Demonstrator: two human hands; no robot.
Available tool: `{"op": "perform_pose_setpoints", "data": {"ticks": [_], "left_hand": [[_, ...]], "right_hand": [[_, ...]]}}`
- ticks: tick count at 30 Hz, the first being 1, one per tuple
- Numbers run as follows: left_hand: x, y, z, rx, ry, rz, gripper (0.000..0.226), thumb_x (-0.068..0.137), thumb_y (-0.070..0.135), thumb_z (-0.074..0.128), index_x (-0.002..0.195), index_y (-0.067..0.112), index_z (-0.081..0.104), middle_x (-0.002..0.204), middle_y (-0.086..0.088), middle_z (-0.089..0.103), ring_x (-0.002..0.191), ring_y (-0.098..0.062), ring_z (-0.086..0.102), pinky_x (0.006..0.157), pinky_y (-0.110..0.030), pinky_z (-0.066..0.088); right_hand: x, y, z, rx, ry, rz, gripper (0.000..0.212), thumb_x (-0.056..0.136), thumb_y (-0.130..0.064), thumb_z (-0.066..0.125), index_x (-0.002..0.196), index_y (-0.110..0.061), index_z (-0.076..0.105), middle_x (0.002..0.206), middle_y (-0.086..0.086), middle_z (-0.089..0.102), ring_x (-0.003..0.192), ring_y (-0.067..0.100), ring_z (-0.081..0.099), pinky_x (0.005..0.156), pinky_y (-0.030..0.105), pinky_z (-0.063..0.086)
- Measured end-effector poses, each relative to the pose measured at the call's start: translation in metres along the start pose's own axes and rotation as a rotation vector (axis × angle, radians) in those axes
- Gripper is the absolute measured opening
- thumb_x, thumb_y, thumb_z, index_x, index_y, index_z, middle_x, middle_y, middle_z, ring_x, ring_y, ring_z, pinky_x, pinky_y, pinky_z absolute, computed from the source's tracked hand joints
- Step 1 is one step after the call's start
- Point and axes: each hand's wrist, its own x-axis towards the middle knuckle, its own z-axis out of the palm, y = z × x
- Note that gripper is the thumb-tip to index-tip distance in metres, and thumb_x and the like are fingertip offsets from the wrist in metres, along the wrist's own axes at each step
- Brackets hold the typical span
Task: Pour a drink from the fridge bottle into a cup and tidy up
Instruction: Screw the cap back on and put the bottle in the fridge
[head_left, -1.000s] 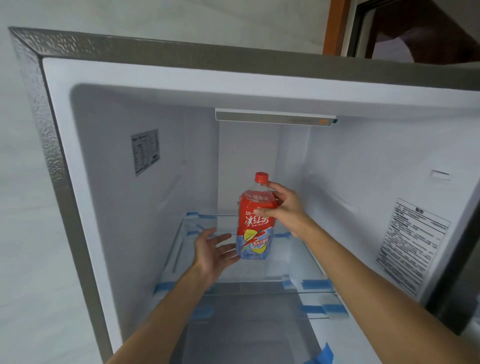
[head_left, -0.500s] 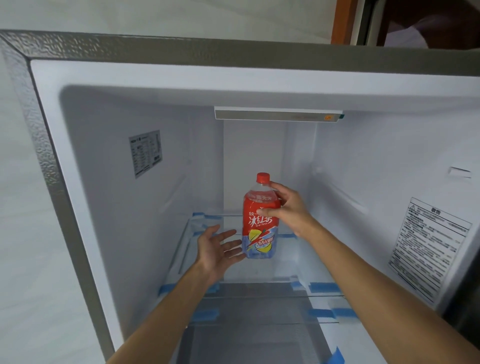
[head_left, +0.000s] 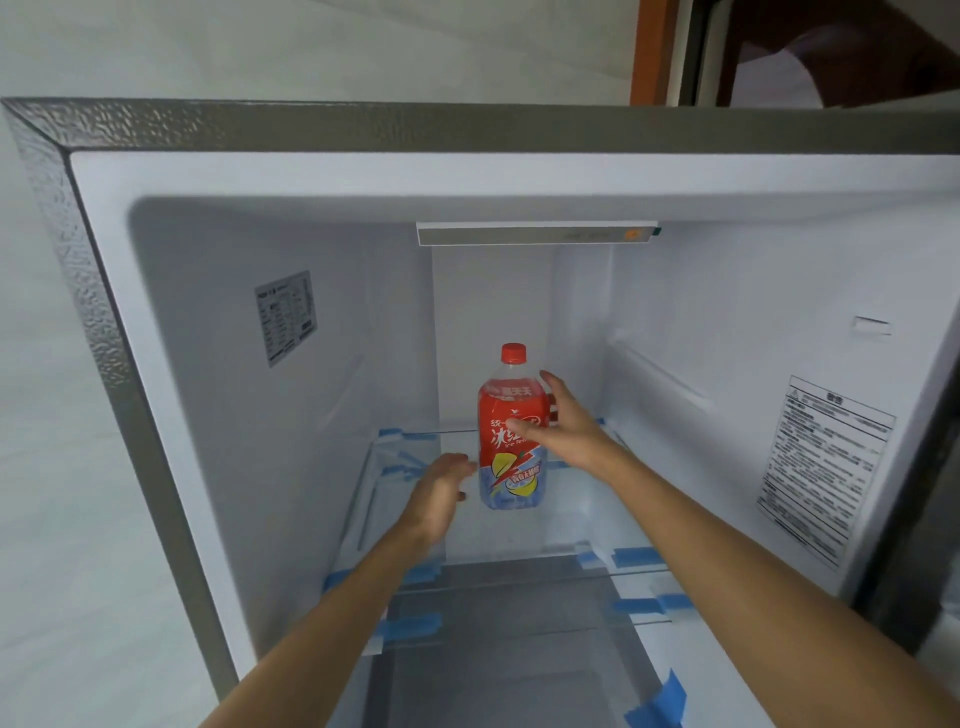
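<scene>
Iced tea bottle upright over glass shelf inside fridge, red cap on. Right hand grips its label, thumb in front. Left hand relaxed, holding nothing, beside the base, likely ready to steady it.

Home kitchen, open fridge, glass shelf

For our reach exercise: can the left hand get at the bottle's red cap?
Probably yes: the red cap stands bare above the right hand gripping the bottle; the left hand is close by.
</scene>
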Motion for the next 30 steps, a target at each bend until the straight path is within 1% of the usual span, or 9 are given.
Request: {"op": "perform_pose_setpoints", "data": {"ticks": [2, 3, 5, 8, 12, 17, 23, 26, 30], "left_hand": [[-0.004, -0.003, -0.003, 0.707, 0.062, 0.217, 0.073, 0.09, 0.055, 0.049, 0.148, 0.014, 0.035, 0.152, -0.012, 0.041, 0.134, -0.029, 0.044, 0.113, -0.046, 0.035], [-0.008, -0.003, -0.003, 0.966, 0.096, 0.317, 0.073, 0.093, 0.056, 0.047, 0.15, 0.015, 0.03, 0.152, -0.011, 0.04, 0.137, -0.03, 0.041, 0.116, -0.049, 0.028], [-0.016, -0.001, -0.003, 1.14, 0.103, 0.356, 0.071, 0.094, 0.058, 0.044, 0.149, 0.015, 0.029, 0.148, -0.011, 0.043, 0.136, -0.031, 0.042, 0.115, -0.052, 0.024], [-0.026, 0.002, -0.005, 1.26, 0.059, 0.314, 0.073, 0.093, 0.062, 0.042, 0.148, 0.014, 0.029, 0.147, -0.014, 0.044, 0.136, -0.035, 0.04, 0.114, -0.055, 0.024], [-0.048, 0.001, -0.016, 1.361, 0.005, 0.288, 0.074, 0.093, 0.061, 0.039, 0.148, 0.012, 0.027, 0.15, -0.017, 0.039, 0.138, -0.037, 0.036, 0.114, -0.055, 0.024], [-0.087, 0.0, -0.035, 1.365, -0.037, 0.322, 0.072, 0.094, 0.06, 0.037, 0.146, 0.011, 0.03, 0.149, -0.018, 0.038, 0.136, -0.037, 0.037, 0.11, -0.053, 0.032], [-0.14, -0.006, -0.054, 1.381, -0.075, 0.404, 0.064, 0.095, 0.058, 0.037, 0.139, 0.012, 0.036, 0.139, -0.016, 0.046, 0.125, -0.035, 0.047, 0.101, -0.049, 0.04], [-0.163, -0.007, -0.06, 1.39, -0.095, 0.421, 0.062, 0.095, 0.057, 0.037, 0.137, 0.011, 0.038, 0.134, -0.016, 0.048, 0.122, -0.035, 0.049, 0.098, -0.049, 0.041], [-0.188, -0.009, -0.061, 1.389, -0.126, 0.46, 0.065, 0.096, 0.057, 0.037, 0.141, 0.01, 0.035, 0.137, -0.017, 0.047, 0.126, -0.037, 0.048, 0.102, -0.052, 0.04]], "right_hand": [[-0.01, 0.003, -0.001, -0.178, 0.003, 0.028, 0.1, 0.076, -0.04, 0.082, 0.152, -0.02, 0.021, 0.143, 0.008, 0.048, 0.129, 0.027, 0.051, 0.103, 0.047, 0.047], [-0.017, 0.004, -0.001, -0.273, -0.019, 0.022, 0.096, 0.075, -0.043, 0.082, 0.149, -0.021, 0.025, 0.142, 0.008, 0.049, 0.13, 0.027, 0.05, 0.104, 0.049, 0.046], [-0.031, 0.009, 0.0, -0.46, -0.084, 0.026, 0.094, 0.072, -0.056, 0.079, 0.146, -0.025, 0.029, 0.143, 0.007, 0.049, 0.131, 0.028, 0.049, 0.106, 0.05, 0.044], [-0.053, 0.011, 0.004, -0.695, -0.156, 0.084, 0.098, 0.072, -0.072, 0.068, 0.149, -0.029, 0.026, 0.151, 0.007, 0.042, 0.133, 0.03, 0.046, 0.107, 0.051, 0.042], [-0.087, 0.004, 0.011, -0.914, -0.213, 0.145, 0.094, 0.081, -0.073, 0.057, 0.153, -0.026, 0.02, 0.157, 0.012, 0.032, 0.139, 0.032, 0.037, 0.111, 0.048, 0.038], [-0.133, -0.019, 0.026, -0.955, -0.209, 0.172, 0.094, 0.086, -0.071, 0.052, 0.157, -0.026, 0.011, 0.163, 0.009, 0.019, 0.145, 0.031, 0.029, 0.113, 0.047, 0.034], [-0.189, -0.041, 0.048, -0.984, -0.138, 0.19, 0.089, 0.084, -0.072, 0.053, 0.152, -0.022, 0.024, 0.146, 0.012, 0.041, 0.131, 0.032, 0.043, 0.098, 0.046, 0.045], [-0.218, -0.051, 0.056, -0.987, -0.132, 0.206, 0.089, 0.085, -0.071, 0.053, 0.152, -0.02, 0.023, 0.147, 0.013, 0.038, 0.134, 0.033, 0.04, 0.1, 0.046, 0.043], [-0.253, -0.063, 0.058, -0.992, -0.121, 0.224, 0.089, 0.086, -0.07, 0.053, 0.153, -0.02, 0.022, 0.151, 0.012, 0.035, 0.136, 0.034, 0.038, 0.101, 0.048, 0.041]]}}
